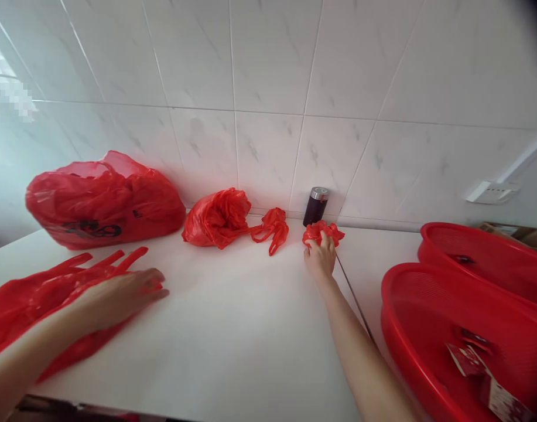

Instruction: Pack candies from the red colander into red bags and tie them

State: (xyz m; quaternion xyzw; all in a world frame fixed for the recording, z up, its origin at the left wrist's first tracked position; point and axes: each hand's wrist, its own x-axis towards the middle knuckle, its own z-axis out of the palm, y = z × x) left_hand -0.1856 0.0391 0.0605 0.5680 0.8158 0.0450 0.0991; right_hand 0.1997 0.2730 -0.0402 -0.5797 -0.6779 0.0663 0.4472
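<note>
At the left, a flattened red plastic bag (pixel 44 293) with loop handles lies on the white table (pixel 233 328). My left hand (pixel 123 296) reaches across it, fingers bent, with a bit of red film showing between thumb and fingers. Farther right, my right hand (pixel 321 255) closes its fingers on a small crumpled red plastic bag (pixel 327 230). Directly behind that bag a dark thermos (pixel 315 208) with a silver lid stands upright near the wall. Another small, twisted red bag (pixel 274 225) lies to the left of my right hand.
A big stuffed red bag (pixel 105 205) with black print and a bunched red bag (pixel 218 218) sit along the tiled wall (pixel 268 76). Two red plastic baskets (pixel 400 275) occupy the right; the nearer contains printed packets (pixel 468 358). A power socket (pixel 492 192) is fixed on the wall.
</note>
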